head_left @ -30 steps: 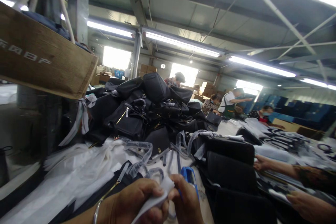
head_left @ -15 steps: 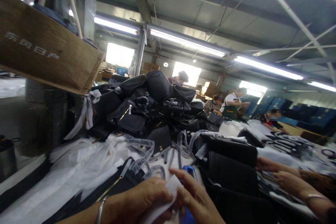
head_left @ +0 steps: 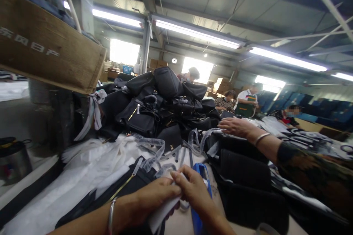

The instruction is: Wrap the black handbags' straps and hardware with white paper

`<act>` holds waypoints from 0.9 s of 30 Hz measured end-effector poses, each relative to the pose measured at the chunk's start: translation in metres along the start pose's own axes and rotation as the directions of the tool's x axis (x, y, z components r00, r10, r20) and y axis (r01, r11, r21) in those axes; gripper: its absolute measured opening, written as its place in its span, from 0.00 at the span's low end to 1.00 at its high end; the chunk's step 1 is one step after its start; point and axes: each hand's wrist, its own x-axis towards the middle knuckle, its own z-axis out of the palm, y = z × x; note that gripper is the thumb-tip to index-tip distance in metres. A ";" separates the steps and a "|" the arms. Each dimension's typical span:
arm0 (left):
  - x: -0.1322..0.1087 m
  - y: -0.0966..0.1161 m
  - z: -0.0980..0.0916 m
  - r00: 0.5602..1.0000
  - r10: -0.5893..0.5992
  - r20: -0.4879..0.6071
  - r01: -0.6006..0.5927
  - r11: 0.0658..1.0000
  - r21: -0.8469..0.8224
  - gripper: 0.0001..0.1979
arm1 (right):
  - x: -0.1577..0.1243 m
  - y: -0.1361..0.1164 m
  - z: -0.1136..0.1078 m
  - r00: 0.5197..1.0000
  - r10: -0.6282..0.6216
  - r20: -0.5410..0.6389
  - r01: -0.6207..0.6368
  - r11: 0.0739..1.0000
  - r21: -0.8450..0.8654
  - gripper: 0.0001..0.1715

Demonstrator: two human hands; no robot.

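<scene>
My left hand (head_left: 157, 196), with a silver bangle at the wrist, is closed on a white sheet-like piece (head_left: 164, 213) at the bottom centre. The fingers of my right hand (head_left: 194, 187) pinch the upper end of the same piece, close against the left thumb. A blue plastic object (head_left: 197, 216) lies just under and beside my right hand. To the left is a black bag (head_left: 124, 187) with a gold zipper, next to white wrapping material (head_left: 68, 180). Clear-wrapped straps (head_left: 157, 150) lie beyond my hands.
A heap of black bags (head_left: 168, 84) rises ahead. At right, a co-worker's hand (head_left: 239, 126) reaches over stacked black pieces (head_left: 245, 172). A brown bag (head_left: 52, 47) hangs at upper left; a dark container (head_left: 12, 161) stands below it.
My right fingers have closed in on the white piece beside my left thumb. The co-worker's arm has moved up and left, toward the heap. The view has shifted slightly.
</scene>
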 end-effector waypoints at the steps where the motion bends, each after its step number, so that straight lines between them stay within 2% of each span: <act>1: -0.002 -0.003 -0.002 1.000 -0.011 0.018 0.012 0.999 -0.044 0.17 | 0.001 0.002 0.000 1.000 0.004 -0.011 -0.004 1.000 0.027 0.19; 3: -0.007 -0.010 -0.005 0.999 -0.001 0.054 0.007 0.992 -0.124 0.22 | 0.002 0.002 -0.003 0.998 0.007 -0.054 -0.005 0.999 0.044 0.20; 6: -0.016 -0.017 -0.009 0.997 0.007 0.075 0.007 0.982 -0.188 0.22 | 0.000 0.001 -0.007 0.997 0.028 -0.074 -0.021 0.996 0.089 0.22; 9: -0.021 -0.018 -0.010 0.998 -0.040 0.038 0.048 0.971 -0.234 0.20 | -0.011 0.009 -0.004 0.995 0.060 -0.074 -0.029 0.931 0.364 0.23; 11: -0.022 -0.016 -0.011 0.998 -0.047 0.034 0.055 0.956 -0.289 0.20 | -0.024 0.020 0.003 0.985 0.103 -0.135 -0.017 0.852 0.524 0.29; 12: -0.023 -0.015 -0.011 0.998 -0.037 0.041 0.048 0.948 -0.315 0.19 | -0.031 0.026 0.009 0.979 0.121 -0.163 -0.011 0.834 0.552 0.31; 14: -0.024 -0.014 -0.011 0.998 -0.004 0.058 0.024 0.938 -0.345 0.18 | -0.044 0.038 0.021 0.980 0.109 -0.167 -0.004 0.848 0.530 0.32; 16: -0.024 -0.014 -0.009 0.998 0.010 0.060 0.011 0.937 -0.349 0.18 | -0.054 0.046 0.033 0.991 0.051 -0.120 0.017 0.860 0.510 0.32; 19: -0.026 -0.017 -0.006 0.999 0.014 0.045 0.001 0.944 -0.331 0.19 | -0.058 0.048 0.046 0.997 0.030 -0.077 0.015 0.847 0.531 0.30; 27: -0.027 -0.026 -0.002 0.998 0.053 -0.023 -0.055 0.986 -0.156 0.26 | -0.044 0.042 0.049 0.994 0.088 -0.070 -0.046 0.888 0.458 0.25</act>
